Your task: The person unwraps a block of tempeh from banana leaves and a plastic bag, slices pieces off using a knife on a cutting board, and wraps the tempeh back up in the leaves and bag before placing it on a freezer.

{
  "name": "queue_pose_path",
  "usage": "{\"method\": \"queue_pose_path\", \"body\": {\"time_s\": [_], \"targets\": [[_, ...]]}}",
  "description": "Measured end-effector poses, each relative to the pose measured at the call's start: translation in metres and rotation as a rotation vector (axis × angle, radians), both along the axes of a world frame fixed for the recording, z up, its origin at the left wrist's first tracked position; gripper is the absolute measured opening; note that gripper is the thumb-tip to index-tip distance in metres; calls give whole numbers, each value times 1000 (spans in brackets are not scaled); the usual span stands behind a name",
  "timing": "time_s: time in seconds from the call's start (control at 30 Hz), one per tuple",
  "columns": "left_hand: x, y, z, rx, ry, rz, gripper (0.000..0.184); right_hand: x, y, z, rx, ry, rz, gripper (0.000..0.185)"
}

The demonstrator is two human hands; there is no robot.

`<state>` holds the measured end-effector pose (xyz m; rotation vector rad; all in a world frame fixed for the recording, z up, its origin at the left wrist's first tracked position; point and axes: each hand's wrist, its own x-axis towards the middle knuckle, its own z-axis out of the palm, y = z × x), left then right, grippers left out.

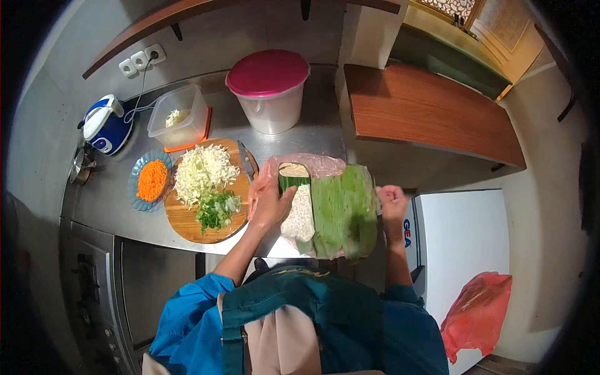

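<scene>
A long white block of tempeh (298,215) lies at the counter's front edge, its far end still banded by a strip of green leaf. My left hand (270,207) grips its left side, thumb over the top. Beside it, a broad banana leaf (340,209) is spread open to the right. My right hand (392,201) is closed at the leaf's right edge, fingers curled as if pinching it; the exact contact is small. Pinkish clear plastic (322,165) lies under and behind the tempeh and leaf.
On the left, a round wooden board (181,224) bears shredded cabbage (203,172), chopped scallions (215,209) and a knife (245,161). Nearby are a plate of grated carrot (152,180), a plastic box (181,119) and a pink-lidded bucket (269,94). A red bag (478,315) lies on a white appliance (465,244).
</scene>
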<state>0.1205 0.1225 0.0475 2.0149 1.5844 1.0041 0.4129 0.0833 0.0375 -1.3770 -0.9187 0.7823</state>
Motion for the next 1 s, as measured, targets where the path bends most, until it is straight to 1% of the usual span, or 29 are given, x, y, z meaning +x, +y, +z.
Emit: {"method": "queue_pose_path", "body": {"time_s": [0.1, 0.13, 0.2, 0.23, 0.3, 0.33, 0.4, 0.53, 0.63, 0.73, 0.83, 0.93, 1.0], "targets": [[-8, 3, 1, 187, 323, 34, 49, -10, 2, 33, 143, -193, -35, 12], [-9, 5, 10, 163, 336, -14, 47, -23, 1, 49, 189, -133, 17, 10], [-10, 9, 29, 116, 359, -111, 42, -38, -1, 63, 65, -112, 206, 9], [-10, 15, 32, 100, 324, -184, 39, -46, -2, 64, 2, -100, 299, 9], [-9, 29, 36, 68, 251, -328, 33, -71, 1, 61, -79, -73, 408, 8], [-10, 37, 29, 37, 274, -373, 31, -76, 3, 57, -102, -43, 448, 9], [-10, 44, 22, -83, 208, -367, 27, -81, 9, 44, -145, 16, 527, 10], [-10, 57, 17, -256, 92, -396, 24, -82, 24, 26, -249, -49, 580, 11], [-13, 64, 12, -108, 120, -515, 24, -89, 41, 19, -285, -73, 619, 11], [-11, 64, 11, -172, 77, -441, 24, -94, 57, 12, -282, -97, 614, 12], [-12, 65, 16, -111, 155, -461, 22, -99, 65, 12, -272, -123, 612, 13], [-12, 71, 8, -193, 126, -502, 20, -105, 68, 9, -273, -123, 623, 13], [-11, 72, 8, -87, 142, -522, 16, -107, 72, 4, -262, -126, 621, 13]]}}
